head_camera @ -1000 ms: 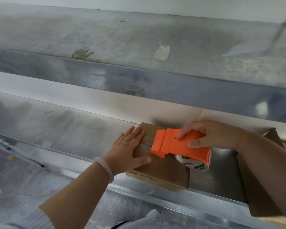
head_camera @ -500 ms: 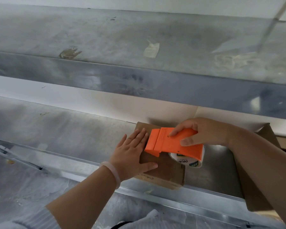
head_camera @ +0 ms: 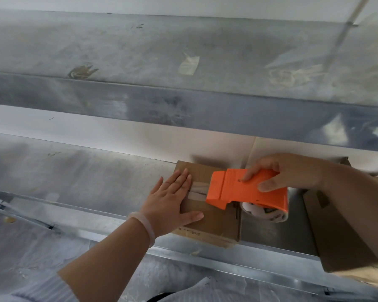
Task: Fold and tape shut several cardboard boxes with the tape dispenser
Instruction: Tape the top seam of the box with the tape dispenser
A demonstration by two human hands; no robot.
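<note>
One box [head_camera: 216, 219] on the counter [head_camera: 74, 171] is being taped — left hand [head_camera: 170, 201] pressing flat on it, right hand [head_camera: 292, 173] gripping the tape dispenser [head_camera: 242, 190] mid-seam; a short strip [head_camera: 199, 189] laid, more cardboard [head_camera: 340, 232] waiting

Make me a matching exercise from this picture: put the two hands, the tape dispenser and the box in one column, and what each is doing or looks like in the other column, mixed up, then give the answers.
Column one
1. left hand
2. right hand
3. tape dispenser
4. cardboard box

Column two
A. brown, with a strip of tape on its top
B. lies flat on the box top
C. orange
D. curled round the dispenser

Pairs: 1-B, 2-D, 3-C, 4-A
</note>
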